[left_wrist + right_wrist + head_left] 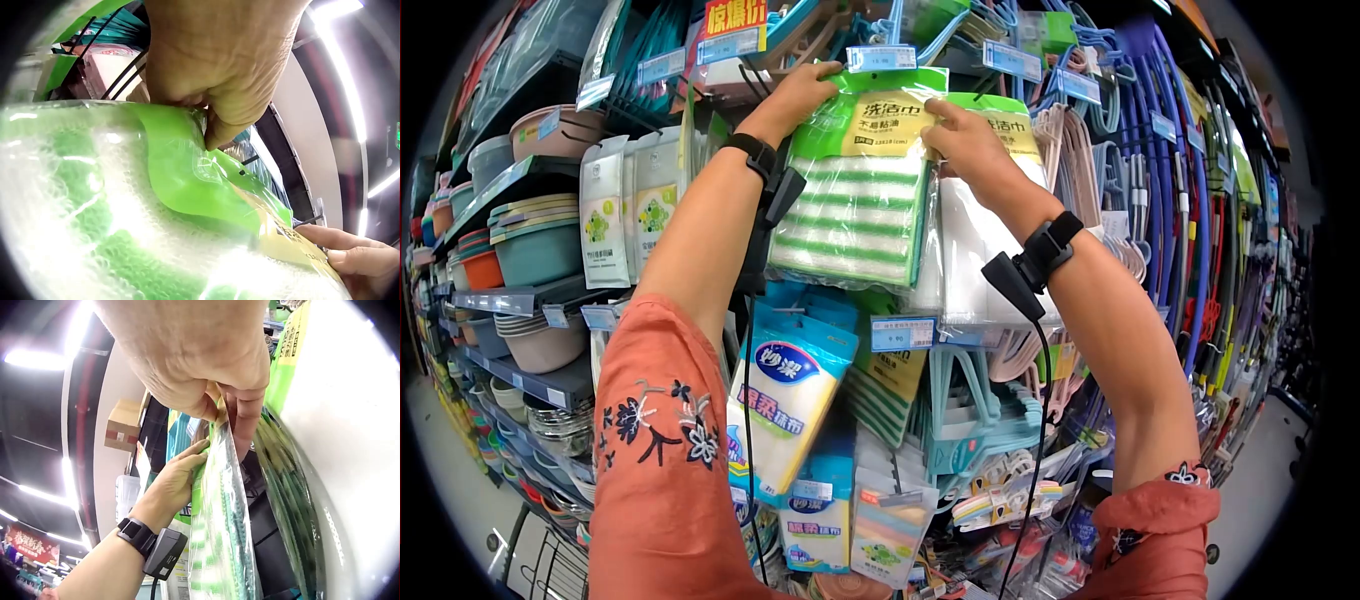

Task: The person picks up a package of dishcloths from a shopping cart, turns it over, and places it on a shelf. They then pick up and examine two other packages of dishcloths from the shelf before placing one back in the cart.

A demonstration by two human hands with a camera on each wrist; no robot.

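Observation:
A clear pack of green-and-white striped cleaning cloths [850, 215] with a green and yellow header hangs before the shelf in the head view. My left hand [798, 100] pinches its header at the upper left. On the opposite edge, my right hand [972, 142] grips the header between thumb and fingers. The right wrist view shows the pack [215, 531] nearly edge-on, with fingers of the right hand [206, 356] behind it. In the left wrist view, the left thumb presses the green plastic [181, 169]. Just right hangs a similar white pack [990, 240].
Below hang blue-and-yellow packs of cloths [790, 390] and pale blue hangers [965, 410]. Price tags [903, 333] stick out on hooks. Plastic basins [540, 240] fill shelves at left; mop poles [1190, 200] stand at right. Camera cables [750, 430] dangle from both wrists.

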